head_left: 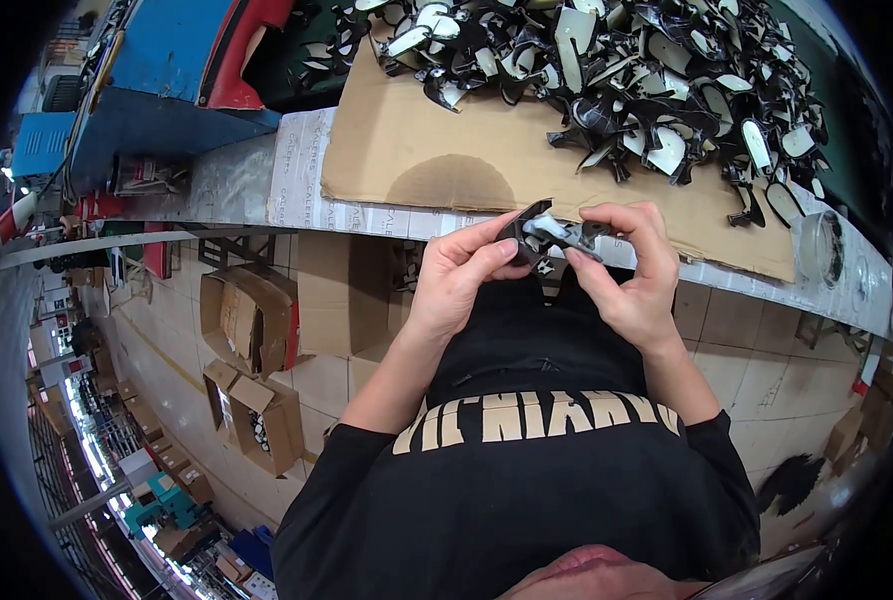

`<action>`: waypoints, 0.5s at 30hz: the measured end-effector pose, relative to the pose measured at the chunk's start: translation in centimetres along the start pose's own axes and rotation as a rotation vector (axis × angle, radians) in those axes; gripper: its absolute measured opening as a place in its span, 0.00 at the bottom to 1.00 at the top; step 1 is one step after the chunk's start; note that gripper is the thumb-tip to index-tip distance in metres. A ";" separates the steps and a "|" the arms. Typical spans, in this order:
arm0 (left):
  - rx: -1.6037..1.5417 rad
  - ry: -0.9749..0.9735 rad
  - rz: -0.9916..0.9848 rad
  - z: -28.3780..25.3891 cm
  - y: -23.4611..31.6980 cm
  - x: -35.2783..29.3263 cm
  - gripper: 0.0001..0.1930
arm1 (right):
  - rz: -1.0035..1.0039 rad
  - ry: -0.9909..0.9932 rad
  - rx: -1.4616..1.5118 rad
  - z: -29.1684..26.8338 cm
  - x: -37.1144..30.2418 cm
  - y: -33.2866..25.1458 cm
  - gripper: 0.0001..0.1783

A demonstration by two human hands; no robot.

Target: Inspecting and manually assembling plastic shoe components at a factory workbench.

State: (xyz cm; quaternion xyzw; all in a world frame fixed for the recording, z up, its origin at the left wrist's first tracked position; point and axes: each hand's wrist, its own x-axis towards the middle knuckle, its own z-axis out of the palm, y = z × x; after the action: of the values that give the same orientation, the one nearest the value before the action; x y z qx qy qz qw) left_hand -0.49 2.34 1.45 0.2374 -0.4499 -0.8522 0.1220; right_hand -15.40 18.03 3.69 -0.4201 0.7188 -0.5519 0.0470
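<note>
In front of my body, above the near edge of the bench, both hands are raised close together. My left hand (464, 270) is closed in a pinch on a glossy black shoe heel (523, 232). Thumb and fingers of my right hand (637, 262) grip a grey, pale-topped shoe heel (567, 236), which meets the black one. Whether the two are joined or only touching, I cannot tell. Beyond my hands a large heap of black shoe heels (657, 90) with cream faces lies on the bench, some on a flat cardboard sheet (367, 150).
A roll of clear tape (823, 245) sits at the bench's right end. At the left stands a blue machine (147, 90) with a red part (242, 60). Open cardboard boxes (252, 320) are on the tiled floor below, one box (257, 425) holding small pieces.
</note>
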 end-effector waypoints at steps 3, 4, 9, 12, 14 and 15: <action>0.060 0.011 0.015 0.1 0.0 -0.2 0.19 | -0.059 0.026 -0.075 -0.1 0.4 0.3 0.20; 0.069 0.015 0.017 0.1 -0.1 -0.3 0.19 | -0.089 0.076 -0.131 -0.1 0.5 0.4 0.20; 0.105 0.038 0.007 -0.2 -0.2 -0.4 0.19 | -0.028 0.170 -0.086 -0.4 0.4 0.7 0.20; 0.018 0.086 -0.005 -0.1 -0.3 -0.3 0.18 | -0.016 0.119 -0.066 -0.4 -0.1 0.2 0.20; -0.055 0.089 -0.027 0.0 -0.3 -0.2 0.19 | -0.049 0.060 -0.073 0.0 -0.4 0.0 0.20; -0.056 0.088 -0.029 0.0 -0.4 -0.2 0.19 | -0.047 0.061 -0.075 0.2 -0.6 0.0 0.20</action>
State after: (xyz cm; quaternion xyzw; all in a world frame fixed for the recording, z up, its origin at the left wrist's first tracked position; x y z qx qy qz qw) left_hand -0.30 2.65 1.17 0.2777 -0.4167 -0.8549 0.1357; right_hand -14.96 18.31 3.36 -0.4216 0.7298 -0.5381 -0.0035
